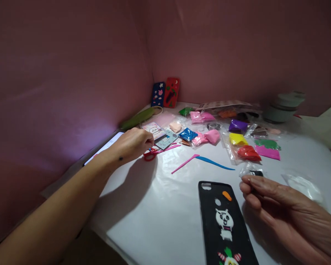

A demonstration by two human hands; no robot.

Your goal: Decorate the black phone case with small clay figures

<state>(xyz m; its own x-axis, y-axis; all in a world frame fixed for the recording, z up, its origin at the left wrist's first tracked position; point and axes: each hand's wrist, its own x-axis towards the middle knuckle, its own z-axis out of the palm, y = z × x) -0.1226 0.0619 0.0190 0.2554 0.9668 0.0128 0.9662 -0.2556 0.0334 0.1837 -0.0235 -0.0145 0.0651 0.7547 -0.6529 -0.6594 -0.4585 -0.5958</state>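
Observation:
My left hand [138,143] is closed, knuckles up, over the red-handled scissors [149,156] at the left of the table. Whatever its fingers grip is hidden. On the right, my right hand [281,209] pinches thumb and fingers together; what lies between them cannot be made out. A small clear bag with something black [256,173] shows right behind those fingertips. Beside this hand lies a black phone case [213,224] with a white animal figure, an orange piece and a second, partly cut-off figure on it. A pink tool [184,164] and a blue tool [215,162] lie beyond the case.
Bags of coloured clay spread over the back, including yellow [238,139], red [248,153] and blue [188,134]. Two decorated cases, blue [157,95] and red [171,92], lean in the corner. A lit phone screen [103,148] and green pouch [138,117] are at left.

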